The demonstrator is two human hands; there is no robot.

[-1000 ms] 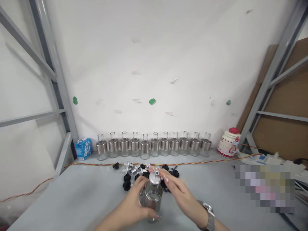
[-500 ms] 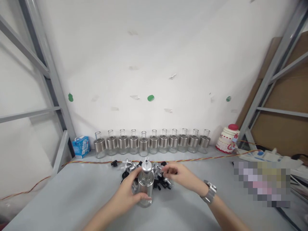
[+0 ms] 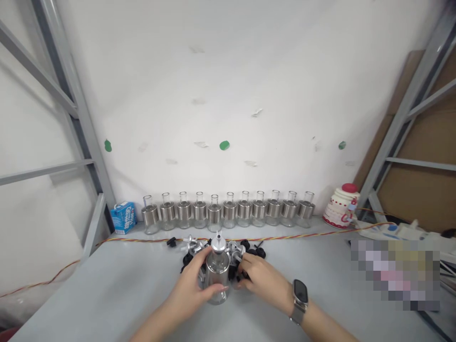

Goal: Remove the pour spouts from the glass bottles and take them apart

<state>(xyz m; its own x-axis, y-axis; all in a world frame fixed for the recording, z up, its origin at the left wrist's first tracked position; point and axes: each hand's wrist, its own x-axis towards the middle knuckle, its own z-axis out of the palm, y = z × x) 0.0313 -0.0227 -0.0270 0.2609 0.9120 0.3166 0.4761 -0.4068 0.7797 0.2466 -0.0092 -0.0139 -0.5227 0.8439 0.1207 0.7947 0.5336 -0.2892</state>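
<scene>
My left hand (image 3: pixel 194 280) is wrapped round a glass bottle (image 3: pixel 218 273) with a metal sleeve, which stands upright on the grey table. On the bottle's neck sits a silver pourer top (image 3: pixel 218 243) with a short spout. Just right of the bottle, my right hand (image 3: pixel 260 275) reaches down into a pile of loose parts, its fingers curled around a black part (image 3: pixel 244 275) whose kind I cannot make out. The pile holds silver pourer tops (image 3: pixel 235 251) and black caps (image 3: pixel 261 251); the bottle and both hands hide some of it.
Along the wall stands a row of several open glass bottles (image 3: pixel 214 213) with metal sleeves. A blue carton (image 3: pixel 123 218) is at the left end, a white jar with a red lid (image 3: pixel 342 206) at the right. A twisted cable (image 3: pixel 285 237) crosses the table behind the pile.
My right hand has moved down and closer in, from above the pile's right side into its black parts. The wrist has turned. My left hand still holds the bottle.
</scene>
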